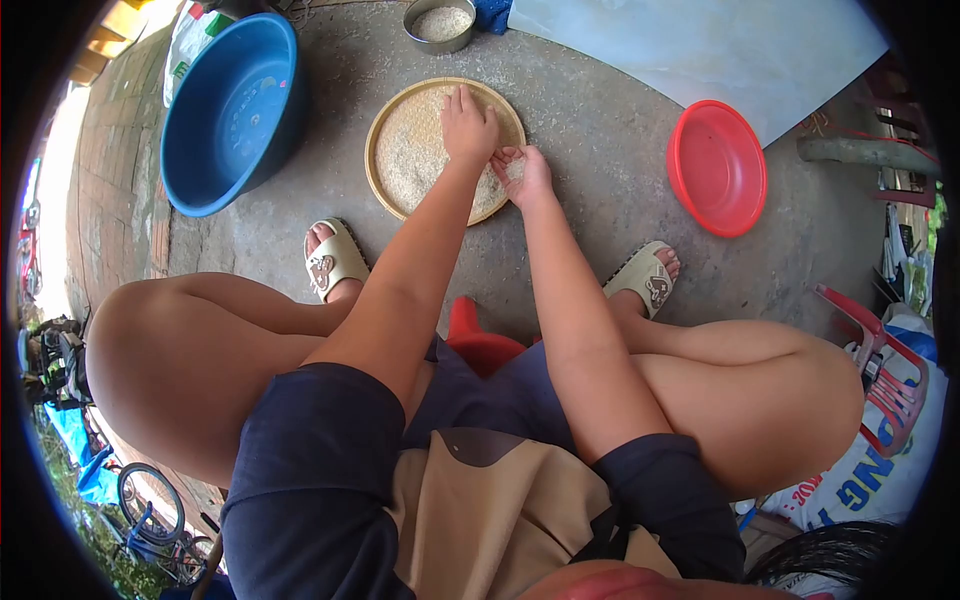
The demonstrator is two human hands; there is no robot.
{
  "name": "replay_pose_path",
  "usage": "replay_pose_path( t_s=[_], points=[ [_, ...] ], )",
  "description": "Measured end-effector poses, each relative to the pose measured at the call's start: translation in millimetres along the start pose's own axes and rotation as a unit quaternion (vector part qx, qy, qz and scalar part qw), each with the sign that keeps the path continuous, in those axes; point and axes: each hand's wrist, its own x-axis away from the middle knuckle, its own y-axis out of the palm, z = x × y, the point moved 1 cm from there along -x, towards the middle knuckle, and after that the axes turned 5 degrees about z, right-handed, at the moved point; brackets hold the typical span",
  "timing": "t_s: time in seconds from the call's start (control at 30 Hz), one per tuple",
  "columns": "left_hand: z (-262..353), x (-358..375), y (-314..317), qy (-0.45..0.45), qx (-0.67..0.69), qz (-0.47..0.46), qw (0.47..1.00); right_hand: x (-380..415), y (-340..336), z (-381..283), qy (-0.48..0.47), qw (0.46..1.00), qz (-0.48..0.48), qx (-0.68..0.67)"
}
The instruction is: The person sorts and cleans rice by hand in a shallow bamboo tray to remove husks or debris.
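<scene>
A round woven bamboo tray (376,180) lies on the ground between my feet, with pale rice grains (410,150) spread over it. My left hand (469,126) is palm down over the tray's right half, fingers stretched out toward the far rim. My right hand (525,175) is turned palm up at the tray's right rim, fingers curled, cupping a small amount of rice grains (515,169). The two hands are close together, the right one nearer to me.
A large blue basin (225,120) stands at the left and a red basin (717,168) at the right. Beyond the tray is a metal bowl (440,25) of grains. A pale sheet (690,50) covers the ground at the upper right. A red stool (485,350) is beneath me.
</scene>
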Motion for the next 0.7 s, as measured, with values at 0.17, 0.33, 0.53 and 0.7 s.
replay_pose_path(
  t_s=[0.17,0.33,0.53,0.7],
  points=[
    [-4,-5,14,0.044,-0.090,-0.065,0.993,-4,-5,-1,0.010,0.999,0.015,0.040],
    [-3,0,14,0.063,-0.071,-0.071,0.993,-7,-5,0,0.033,0.997,0.020,0.068],
    [-3,15,12,0.157,-0.049,-0.071,0.984,0,-5,1,0.031,0.998,0.017,0.057],
    [-2,26,-7,0.236,0.012,-0.112,0.965,-5,-11,1,0.053,0.998,-0.038,0.016]
  ],
)
